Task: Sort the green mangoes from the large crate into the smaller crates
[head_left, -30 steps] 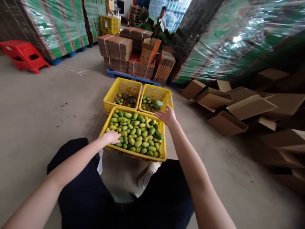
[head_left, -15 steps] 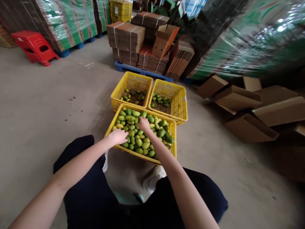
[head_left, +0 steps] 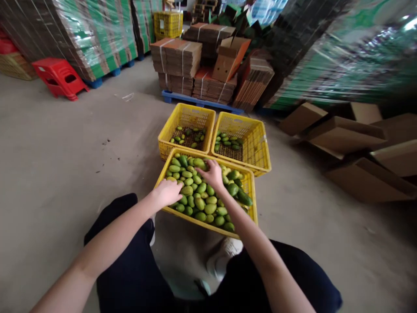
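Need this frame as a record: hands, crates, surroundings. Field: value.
left hand: Left hand over the near crate's left side, at the fruit; grip unclear
right hand: Right hand over the fruit toward the far edge; grip unclear
near crate: yellow, many green and yellowish fruit
far-left crate: yellow, few fruit
far-right crate: yellow, few green fruit
behind crates: cardboard bundles on blue pallet
floor left: red stool
right: open cardboard boxes

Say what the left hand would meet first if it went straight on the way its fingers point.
Probably the green fruit just past the left hand in the near yellow crate; depth is unclear, so they may already touch.
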Tool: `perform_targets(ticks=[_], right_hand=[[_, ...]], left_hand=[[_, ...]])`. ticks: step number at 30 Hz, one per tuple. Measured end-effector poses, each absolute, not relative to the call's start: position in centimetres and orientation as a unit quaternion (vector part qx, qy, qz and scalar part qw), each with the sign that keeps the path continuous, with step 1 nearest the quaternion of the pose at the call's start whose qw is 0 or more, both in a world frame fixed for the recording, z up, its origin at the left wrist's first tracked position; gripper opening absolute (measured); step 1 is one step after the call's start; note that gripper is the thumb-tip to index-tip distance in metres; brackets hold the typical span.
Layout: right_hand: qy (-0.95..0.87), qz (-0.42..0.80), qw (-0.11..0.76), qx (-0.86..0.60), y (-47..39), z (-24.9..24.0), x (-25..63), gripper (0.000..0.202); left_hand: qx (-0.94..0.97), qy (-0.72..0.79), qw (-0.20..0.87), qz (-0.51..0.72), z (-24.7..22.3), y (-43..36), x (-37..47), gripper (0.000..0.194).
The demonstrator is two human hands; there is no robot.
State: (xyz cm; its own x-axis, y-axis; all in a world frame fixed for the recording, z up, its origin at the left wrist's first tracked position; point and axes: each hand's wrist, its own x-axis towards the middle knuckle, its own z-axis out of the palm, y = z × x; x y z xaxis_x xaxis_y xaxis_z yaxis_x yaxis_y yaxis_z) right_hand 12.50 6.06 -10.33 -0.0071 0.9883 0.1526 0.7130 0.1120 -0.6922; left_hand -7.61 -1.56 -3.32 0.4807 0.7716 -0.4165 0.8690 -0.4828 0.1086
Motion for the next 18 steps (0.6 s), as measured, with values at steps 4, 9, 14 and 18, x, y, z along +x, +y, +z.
perform_targets(ticks=[4,9,14,18], right_hand=[[-0.553,0.41,0.482,-0.542,2.9,-5.4,16.5,0.037],[-0.438,0.469,0.55,-0.535,-0.3,-3.2,18.1,0.036],[-0.389,0.523,0.527,-0.546,-0.7,-3.6,18.6,0.037],[-0.416,0.489,0.52,-0.563,-0.8,-2.5,19.9,0.036]], left_hand=[[0.836,0.475,0.196,-0.193,-3.3,-1.3,-5.9,0.041],[0.813,0.492,0.257,-0.173,-3.3,1.1,-3.6,0.031],[0.845,0.449,0.268,-0.111,-3.9,3.9,-0.6,0.029],[0.896,0.366,0.236,-0.089,-6.5,4.7,2.8,0.027]])
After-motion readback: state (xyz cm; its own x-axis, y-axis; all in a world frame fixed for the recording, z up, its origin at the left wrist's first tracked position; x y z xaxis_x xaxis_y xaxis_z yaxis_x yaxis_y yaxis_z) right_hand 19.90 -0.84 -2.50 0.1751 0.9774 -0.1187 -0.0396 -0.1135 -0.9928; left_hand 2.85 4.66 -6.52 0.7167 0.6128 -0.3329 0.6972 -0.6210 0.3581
